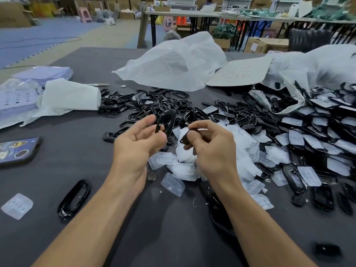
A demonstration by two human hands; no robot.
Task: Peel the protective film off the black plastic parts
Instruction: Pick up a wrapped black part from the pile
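My left hand (138,139) loosely grips a stiff, glossy frame (166,122), my right hand (212,145) at three o'clock pinches a light, slick insert (185,138) by its edge

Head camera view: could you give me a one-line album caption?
Two hands hold black plastic parts above peeled film on a cluttered table.

Phone (18,150) cut off by left edge. Small black part (185,138) mostly hidden by right hand (213,149) fingers; film on it can't be told. Black piece (327,250) at lower right blurred.
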